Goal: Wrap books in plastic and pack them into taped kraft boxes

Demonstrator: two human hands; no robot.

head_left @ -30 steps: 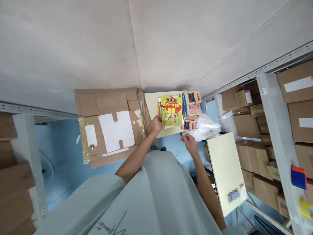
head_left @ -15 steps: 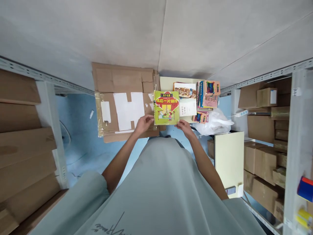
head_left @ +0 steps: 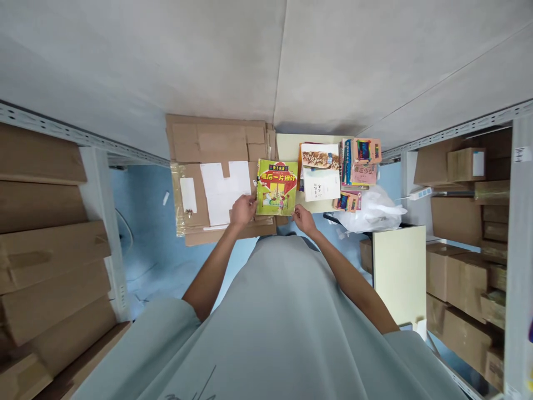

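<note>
A green and red picture book (head_left: 276, 189) with a cartoon cover is held between my two hands, face up. My left hand (head_left: 244, 211) pinches its lower left edge; my right hand (head_left: 303, 219) grips the lower right corner. Beneath and to the left lies flattened cardboard (head_left: 225, 136) with white paper (head_left: 219, 191) stuck on it. Right of the held book, a white book (head_left: 321, 184) rests on a cream tabletop (head_left: 287, 146), with a brown-and-white patterned cover (head_left: 320, 156) above it. Farther right sit several stacked books (head_left: 363, 173).
A white plastic bag (head_left: 377, 210) lies beside the books on the right. Below it stands a cream panel (head_left: 398, 272). Shelves with cardboard boxes flank both sides, left boxes (head_left: 54, 250) and right boxes (head_left: 466, 272). A power strip (head_left: 420, 194) hangs by the right shelf. A wall rises ahead.
The picture book has moved slightly left relative to the white book, more over the cardboard, with both hands still at its lower edges. The camera view has shifted a little.
</note>
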